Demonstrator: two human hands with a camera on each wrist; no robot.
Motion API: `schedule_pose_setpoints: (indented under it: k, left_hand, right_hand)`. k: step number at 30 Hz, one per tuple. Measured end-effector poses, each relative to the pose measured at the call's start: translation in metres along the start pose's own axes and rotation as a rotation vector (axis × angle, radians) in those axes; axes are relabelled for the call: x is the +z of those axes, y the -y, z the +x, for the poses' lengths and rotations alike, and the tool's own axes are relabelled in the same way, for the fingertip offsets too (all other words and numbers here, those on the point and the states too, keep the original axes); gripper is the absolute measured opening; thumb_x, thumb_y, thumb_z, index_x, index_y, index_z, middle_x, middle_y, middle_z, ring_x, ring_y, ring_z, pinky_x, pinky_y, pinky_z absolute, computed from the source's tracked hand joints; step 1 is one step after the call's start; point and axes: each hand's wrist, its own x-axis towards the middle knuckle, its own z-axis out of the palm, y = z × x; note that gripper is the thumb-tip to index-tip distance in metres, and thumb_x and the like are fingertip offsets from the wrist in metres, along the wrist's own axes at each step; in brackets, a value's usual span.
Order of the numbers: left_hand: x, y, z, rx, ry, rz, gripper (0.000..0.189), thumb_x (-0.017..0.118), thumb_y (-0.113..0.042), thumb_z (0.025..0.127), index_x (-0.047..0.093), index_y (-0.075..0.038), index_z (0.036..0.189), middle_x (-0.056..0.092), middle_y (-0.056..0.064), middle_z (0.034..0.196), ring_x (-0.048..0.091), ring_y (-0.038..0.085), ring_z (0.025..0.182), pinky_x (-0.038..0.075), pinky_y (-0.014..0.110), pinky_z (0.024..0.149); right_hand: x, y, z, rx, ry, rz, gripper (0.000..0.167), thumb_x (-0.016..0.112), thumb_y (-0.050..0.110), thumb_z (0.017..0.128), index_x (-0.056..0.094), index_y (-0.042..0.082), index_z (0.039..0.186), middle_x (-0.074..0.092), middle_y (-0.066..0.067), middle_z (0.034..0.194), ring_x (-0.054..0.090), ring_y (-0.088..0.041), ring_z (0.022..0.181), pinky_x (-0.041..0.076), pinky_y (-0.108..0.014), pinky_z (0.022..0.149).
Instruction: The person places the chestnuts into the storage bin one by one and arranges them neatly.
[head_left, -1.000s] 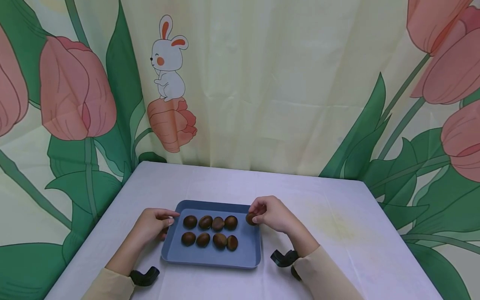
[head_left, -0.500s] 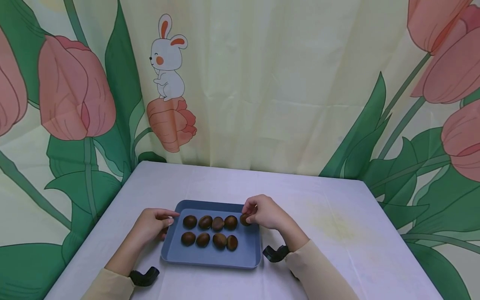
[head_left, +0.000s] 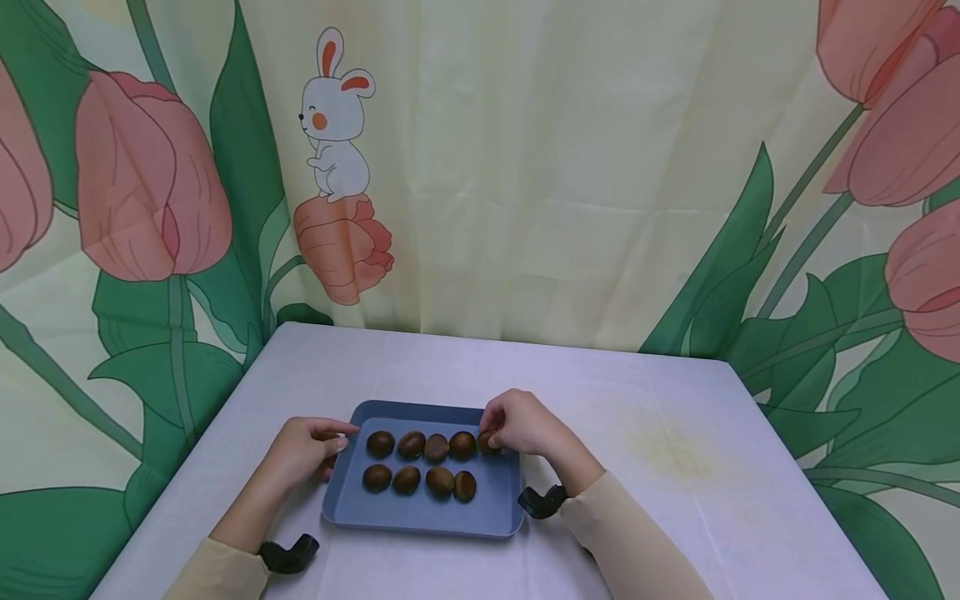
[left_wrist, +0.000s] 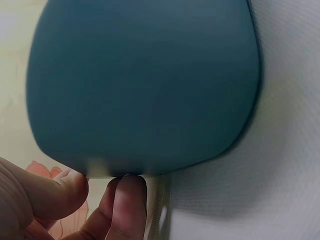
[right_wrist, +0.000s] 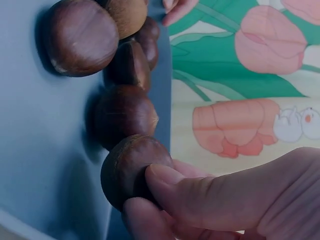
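A blue tray (head_left: 420,517) lies on the white-covered table with chestnuts in two rows, such as the chestnut (head_left: 380,444) at far left. My right hand (head_left: 521,425) pinches a chestnut (right_wrist: 132,170) between thumb and fingers at the right end of the back row. In the right wrist view it sits against the neighbouring chestnut (right_wrist: 125,117). My left hand (head_left: 300,450) rests against the tray's left edge, its fingertips touching the outer side. The left wrist view shows the tray's smooth outer surface (left_wrist: 150,90) above the thumb and fingers.
The white tablecloth (head_left: 637,417) spreads around the tray. Behind it hangs a curtain (head_left: 525,183) printed with tulips and a rabbit. Each wrist carries a black camera mount (head_left: 543,502).
My right hand has carried its chestnut left and lowered it beside the back row's last chestnut. A chestnut lying near the right forearm is now hidden by the sleeve. The left hand has stayed put.
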Motion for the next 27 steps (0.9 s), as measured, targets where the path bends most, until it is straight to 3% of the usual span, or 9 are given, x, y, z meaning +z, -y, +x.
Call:
schedule_pose_setpoints:
  k: [11, 21, 27]
  left_hand:
    - [0.000, 0.001, 0.001, -0.001, 0.005, 0.001, 0.025, 0.070, -0.003, 0.101, 0.080, -0.006, 0.124, 0.075, 0.017, 0.118, 0.063, 0.020, 0.078, 0.057, 0.032, 0.062]
    - [-0.001, 0.000, 0.000, 0.009, 0.010, 0.000, 0.026, 0.069, -0.003, 0.102, 0.080, -0.005, 0.126, 0.075, 0.018, 0.120, 0.064, 0.020, 0.079, 0.057, 0.033, 0.063]
    - [-0.001, 0.000, -0.001, 0.003, 0.011, 0.003, 0.026, 0.069, -0.003, 0.102, 0.079, -0.006, 0.126, 0.074, 0.017, 0.119, 0.063, 0.020, 0.080, 0.057, 0.033, 0.063]
  right_hand:
    - [0.007, 0.000, 0.005, 0.007, -0.009, -0.100, 0.021, 0.082, -0.007, 0.084, 0.077, 0.013, 0.083, 0.069, 0.000, 0.076, 0.063, -0.015, 0.063, 0.056, -0.029, 0.057]
    - [0.011, 0.000, 0.004, -0.003, -0.030, -0.168, 0.022, 0.084, -0.003, 0.084, 0.079, 0.018, 0.084, 0.070, 0.005, 0.078, 0.062, -0.015, 0.076, 0.053, -0.032, 0.072]
    - [0.009, 0.000, 0.003, -0.009, -0.017, -0.150, 0.022, 0.081, -0.006, 0.085, 0.079, 0.016, 0.087, 0.075, 0.001, 0.083, 0.064, -0.014, 0.079, 0.055, -0.032, 0.073]
